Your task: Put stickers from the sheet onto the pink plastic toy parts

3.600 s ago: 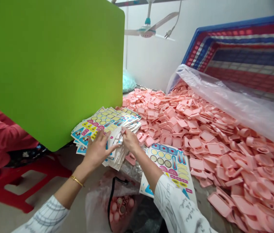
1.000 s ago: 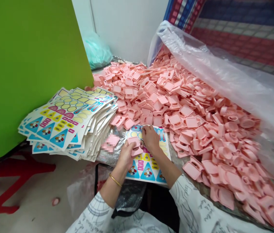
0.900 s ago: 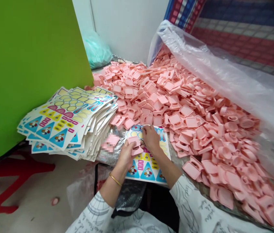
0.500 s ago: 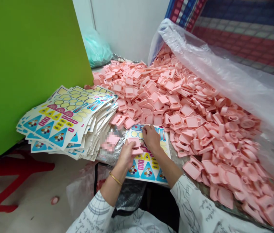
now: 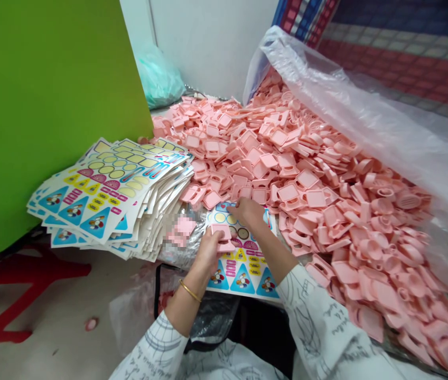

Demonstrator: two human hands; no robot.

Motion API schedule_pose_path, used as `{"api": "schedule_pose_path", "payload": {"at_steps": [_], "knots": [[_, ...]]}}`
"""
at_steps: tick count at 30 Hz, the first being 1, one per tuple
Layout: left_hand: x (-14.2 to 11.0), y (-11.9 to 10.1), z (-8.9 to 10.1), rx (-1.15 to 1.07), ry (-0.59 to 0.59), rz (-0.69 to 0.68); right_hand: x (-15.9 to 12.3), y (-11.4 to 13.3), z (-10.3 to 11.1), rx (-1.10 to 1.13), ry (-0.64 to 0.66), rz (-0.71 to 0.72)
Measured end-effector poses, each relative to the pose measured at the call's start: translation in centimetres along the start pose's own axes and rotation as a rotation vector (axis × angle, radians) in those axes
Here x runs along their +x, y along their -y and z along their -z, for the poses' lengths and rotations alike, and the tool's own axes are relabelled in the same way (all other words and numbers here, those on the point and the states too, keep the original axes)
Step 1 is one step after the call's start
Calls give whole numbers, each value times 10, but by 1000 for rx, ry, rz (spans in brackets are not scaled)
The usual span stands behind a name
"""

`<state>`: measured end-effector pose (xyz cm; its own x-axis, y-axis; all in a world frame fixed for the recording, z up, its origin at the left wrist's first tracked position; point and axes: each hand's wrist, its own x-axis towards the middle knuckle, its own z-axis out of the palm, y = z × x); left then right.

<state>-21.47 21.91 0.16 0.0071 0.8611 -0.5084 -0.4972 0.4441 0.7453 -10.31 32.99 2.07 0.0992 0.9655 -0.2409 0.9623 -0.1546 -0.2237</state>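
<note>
My left hand [image 5: 207,252] is closed on a small pink plastic piece [image 5: 222,236], a square frame with a slotted handle. It holds the piece over a sticker sheet [image 5: 242,282] printed with blue triangles, yellow shapes and pink shapes. At the sheet's upper part, my right hand [image 5: 248,212] has its thumb and fingers pinched together at the blue stickers; whether a sticker is between them is hidden. Just left of my left hand, another pink piece [image 5: 184,227] lies on clear plastic wrapping [image 5: 182,256], partly pixelated.
A thick stack of sticker sheets [image 5: 101,195] lies at left beside a green panel [image 5: 49,79]. A large heap of pink plastic pieces [image 5: 255,158] spreads behind and right, spilling from a clear plastic bag [image 5: 327,89]. A red stool [image 5: 21,285] stands on the floor at lower left.
My right hand has shifted slightly left and up along the top of the sheet, its wrist tilting. My left hand keeps the pink piece in nearly the same place.
</note>
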Motion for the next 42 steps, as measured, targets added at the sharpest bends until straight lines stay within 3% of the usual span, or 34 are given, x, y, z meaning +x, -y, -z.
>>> {"api": "schedule_pose_path", "payload": {"at_steps": [2,4,6,9,12,17,21,31,42], "knots": [[1,2,1,7,-2,-5,12,1,9,45,87,-14],[0,2,0,0,-2,-2,21,-2,15,231,95,9],[-1,2,0,-11,-7,-6,23,-8,19,525,-30,70],[-3,0,-1,-28,-12,-21,9,-18,26,951,-326,132],[-6,-1,-1,-85,36,-31,-30,-32,28,1124,-411,147],[-23,-2,-2,-251,144,-19,-113,-52,6,982,-335,100],[-40,0,-7,-280,132,-57,-147,-55,-11,866,-319,69],[-52,9,-8,-228,49,-28,-154,-53,-18,736,-258,107],[-47,18,-5,-223,50,-26,-153,-57,-21,738,-236,107]]}}
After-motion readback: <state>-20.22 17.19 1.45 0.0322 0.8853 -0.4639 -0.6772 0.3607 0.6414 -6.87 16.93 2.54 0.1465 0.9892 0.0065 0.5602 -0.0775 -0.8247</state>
